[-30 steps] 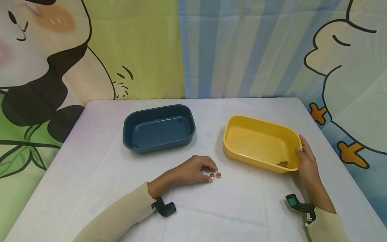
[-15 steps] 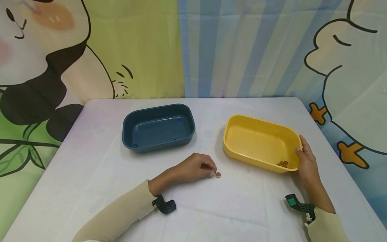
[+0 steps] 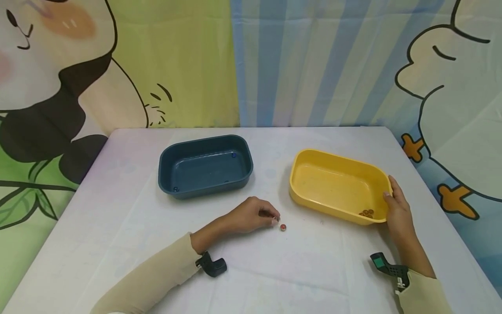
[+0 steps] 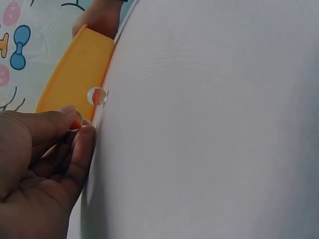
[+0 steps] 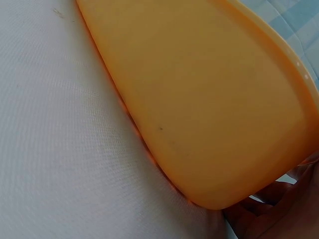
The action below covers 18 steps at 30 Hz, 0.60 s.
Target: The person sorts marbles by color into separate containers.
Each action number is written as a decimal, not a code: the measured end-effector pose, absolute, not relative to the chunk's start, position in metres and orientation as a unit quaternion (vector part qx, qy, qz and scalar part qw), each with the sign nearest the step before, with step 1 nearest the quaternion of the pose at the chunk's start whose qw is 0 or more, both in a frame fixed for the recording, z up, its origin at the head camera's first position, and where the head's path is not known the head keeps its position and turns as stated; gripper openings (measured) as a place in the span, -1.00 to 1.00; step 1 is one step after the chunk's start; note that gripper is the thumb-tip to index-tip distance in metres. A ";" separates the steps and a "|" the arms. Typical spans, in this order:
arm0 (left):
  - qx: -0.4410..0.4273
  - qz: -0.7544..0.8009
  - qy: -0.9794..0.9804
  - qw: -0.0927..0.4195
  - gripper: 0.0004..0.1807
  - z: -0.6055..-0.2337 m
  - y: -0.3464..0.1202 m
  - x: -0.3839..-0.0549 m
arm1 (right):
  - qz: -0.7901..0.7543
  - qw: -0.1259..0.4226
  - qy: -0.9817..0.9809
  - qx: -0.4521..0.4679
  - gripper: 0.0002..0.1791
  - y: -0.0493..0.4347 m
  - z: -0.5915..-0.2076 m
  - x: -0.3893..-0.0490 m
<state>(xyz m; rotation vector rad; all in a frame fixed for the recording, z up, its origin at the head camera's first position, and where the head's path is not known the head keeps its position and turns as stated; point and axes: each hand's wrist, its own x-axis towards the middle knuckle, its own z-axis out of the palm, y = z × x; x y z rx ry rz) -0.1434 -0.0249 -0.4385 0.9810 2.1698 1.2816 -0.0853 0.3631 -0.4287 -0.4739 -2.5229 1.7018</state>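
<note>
Between thumb and fingertip, my left hand [image 3: 251, 215] pinches a clear glass marble [image 4: 76, 121] with a red-orange core. A second marble [image 3: 283, 227] of the same kind lies on the white table just beyond those fingertips; the left wrist view shows this marble [image 4: 96, 96] too. My right hand [image 3: 400, 214] grips the right end of the yellow bin [image 3: 333, 211], thumb over the rim. Several amber-looking marbles [image 3: 366, 213] sit in that bin's near right corner. In the right wrist view the yellow bin [image 5: 199, 99] hides most of the right fingers.
A dark blue bin [image 3: 208, 189] stands at the back left of the table [image 3: 298, 270], with a few small blue marbles [image 3: 233, 155] in its corners. Behind the table hangs a printed cloth [image 3: 306, 65]. Black wrist cameras [image 3: 213, 265] stick out from both sleeves.
My left hand has taken hold of one of the two marbles on the table and drawn slightly back and left with it. The right hand and both bins have stayed in place.
</note>
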 end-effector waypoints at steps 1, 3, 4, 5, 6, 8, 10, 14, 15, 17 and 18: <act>0.354 0.461 0.784 0.216 -0.84 -0.438 -0.026 -0.143 | 0.552 0.028 -0.819 -0.157 -0.41 0.362 -0.428 -0.086; 0.354 0.456 0.789 0.213 -0.85 -0.437 -0.029 -0.144 | 0.552 0.025 -0.818 -0.159 -0.41 0.361 -0.427 -0.087; 0.354 0.455 0.789 0.212 -0.85 -0.436 -0.030 -0.144 | 0.551 0.024 -0.818 -0.161 -0.41 0.361 -0.427 -0.086; 0.354 0.453 0.791 0.211 -0.85 -0.436 -0.031 -0.144 | 0.551 0.025 -0.818 -0.161 -0.41 0.361 -0.427 -0.085; 0.353 0.452 0.792 0.210 -0.86 -0.435 -0.032 -0.145 | 0.550 0.026 -0.820 -0.160 -0.41 0.361 -0.427 -0.085; 0.350 0.451 0.794 0.208 -0.86 -0.434 -0.033 -0.146 | 0.549 0.028 -0.821 -0.156 -0.41 0.362 -0.427 -0.085; 0.346 0.454 0.795 0.206 -0.87 -0.432 -0.034 -0.146 | 0.547 0.030 -0.822 -0.153 -0.41 0.362 -0.427 -0.085; 0.337 0.461 0.795 0.204 -0.85 -0.427 -0.033 -0.148 | 0.547 0.032 -0.822 -0.153 -0.41 0.362 -0.428 -0.084; 0.337 0.462 0.795 0.203 -0.85 -0.425 -0.032 -0.148 | 0.547 0.032 -0.822 -0.153 -0.41 0.362 -0.428 -0.084; 0.336 0.465 0.793 0.205 -0.84 -0.421 -0.030 -0.149 | 0.546 0.033 -0.823 -0.153 -0.41 0.362 -0.429 -0.084; 0.336 0.466 0.792 0.206 -0.84 -0.419 -0.030 -0.150 | 0.546 0.033 -0.823 -0.153 -0.41 0.362 -0.429 -0.084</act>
